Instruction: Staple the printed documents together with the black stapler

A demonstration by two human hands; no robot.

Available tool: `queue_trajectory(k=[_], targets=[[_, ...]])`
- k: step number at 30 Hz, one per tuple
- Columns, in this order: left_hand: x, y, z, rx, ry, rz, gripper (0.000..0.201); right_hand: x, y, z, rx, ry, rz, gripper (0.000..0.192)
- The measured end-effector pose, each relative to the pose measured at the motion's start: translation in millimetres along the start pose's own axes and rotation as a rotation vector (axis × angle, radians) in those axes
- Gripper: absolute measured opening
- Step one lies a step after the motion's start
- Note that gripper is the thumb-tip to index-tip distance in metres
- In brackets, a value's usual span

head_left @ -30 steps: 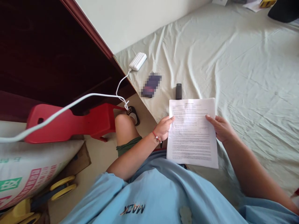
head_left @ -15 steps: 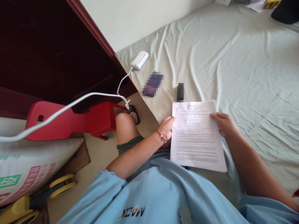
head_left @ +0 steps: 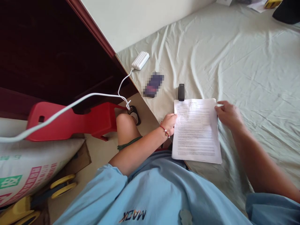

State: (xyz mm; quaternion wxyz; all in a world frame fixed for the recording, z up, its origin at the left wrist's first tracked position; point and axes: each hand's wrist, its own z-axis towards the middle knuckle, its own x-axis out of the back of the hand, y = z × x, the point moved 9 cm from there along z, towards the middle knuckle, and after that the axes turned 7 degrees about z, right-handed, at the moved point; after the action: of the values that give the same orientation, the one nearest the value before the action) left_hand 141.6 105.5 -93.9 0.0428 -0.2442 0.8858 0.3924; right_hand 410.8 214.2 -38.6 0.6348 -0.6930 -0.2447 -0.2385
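Observation:
A stack of printed papers (head_left: 196,131) lies between my two hands, over the front edge of the cloth-covered surface. My left hand (head_left: 169,122) is closed on its left edge, thumb on top. At the upper right edge my right hand (head_left: 228,115) is closed, its thumb and finger tips against the sheets; its other fingers are curled and partly hidden. Right at the top edge of the papers is a small black stapler (head_left: 181,92), pointing away from me.
A phone with a blurred screen (head_left: 154,84) and a white power bank (head_left: 140,60) with a white cable (head_left: 93,94) lie to the left on the pale cloth (head_left: 255,81). Beside my leg stands a red plastic stool (head_left: 56,120), near a printed sack (head_left: 30,168).
The papers have shifted slightly away from me and straightened, their top edge now reaching the stapler. My right hand has moved up along the right edge, its thumb sliding outward.

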Motion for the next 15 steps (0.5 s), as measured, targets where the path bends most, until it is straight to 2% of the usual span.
queue_trajectory(k=[2, 3, 5, 7, 9, 11, 15], targets=[[0.6, -3.4, 2.0, 0.007, 0.003, 0.017, 0.011, 6.6, -37.3, 4.0, 0.210, 0.103, -0.161, 0.049], [0.8, -5.0, 2.9, 0.011, 0.004, 0.033, 0.011, 0.6, -59.7, 2.8, 0.343, 0.086, -0.185, 0.051], [0.3, -6.3, 4.1, 0.002, 0.000, 0.068, 0.009, -25.3, -100.9, -5.7, 0.594, -0.059, -0.197, 0.052], [-1.4, -5.5, 4.8, -0.020, -0.009, 0.087, 0.008, -55.3, -128.5, -16.7, 0.750, -0.214, -0.224, 0.059], [-2.9, -4.3, 5.5, -0.041, -0.015, 0.087, 0.007, -78.7, -141.4, -21.9, 0.801, -0.289, -0.273, 0.067], [-3.2, -3.8, 6.8, -0.058, -0.012, 0.090, 0.009, -96.7, -144.2, -23.0, 0.809, -0.337, -0.322, 0.073], [-0.7, -5.3, 10.7, -0.077, 0.008, 0.105, 0.011, -115.2, -137.8, -20.7, 0.809, -0.381, -0.373, 0.072]])
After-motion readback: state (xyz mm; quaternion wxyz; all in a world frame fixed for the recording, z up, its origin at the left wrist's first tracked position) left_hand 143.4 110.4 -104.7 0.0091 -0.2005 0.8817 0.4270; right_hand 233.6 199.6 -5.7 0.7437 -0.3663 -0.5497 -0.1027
